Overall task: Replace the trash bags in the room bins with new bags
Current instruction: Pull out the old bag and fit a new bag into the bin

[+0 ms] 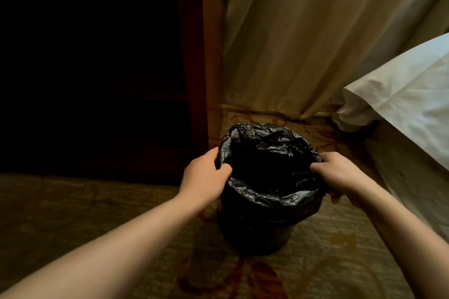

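Seen from above, looking forward and down: a small round bin (255, 233) stands on a patterned carpet (97, 213) in a dim room, in the middle of the view, slightly to the right. It sits near a wooden post (202, 56) on its far left, with a pale curtain (315, 31) hanging to the floor behind it. The corner of a bed with white sheets (408, 94) shows at the far right.

A black trash bag (269, 153) lines the bin, its top edge folded outward over the rim and hanging partway down the outside. The left hand (204, 175) pinches the bag's edge at the left side of the rim, thumb inside and fingers curled outside. The right hand (340, 175) does the same on the right side, its grip pressed together on the plastic.

Holding opposite sides at once looks meant to keep the thin plastic evenly stretched round the opening, so that it neither slips into the bin nor bunches on one side. Whether the bag is being fitted or peeled off cannot be told; the inside is too dark to show any rubbish.

Counted: one bin, one bag, two bare hands, one curtain, one bed corner.
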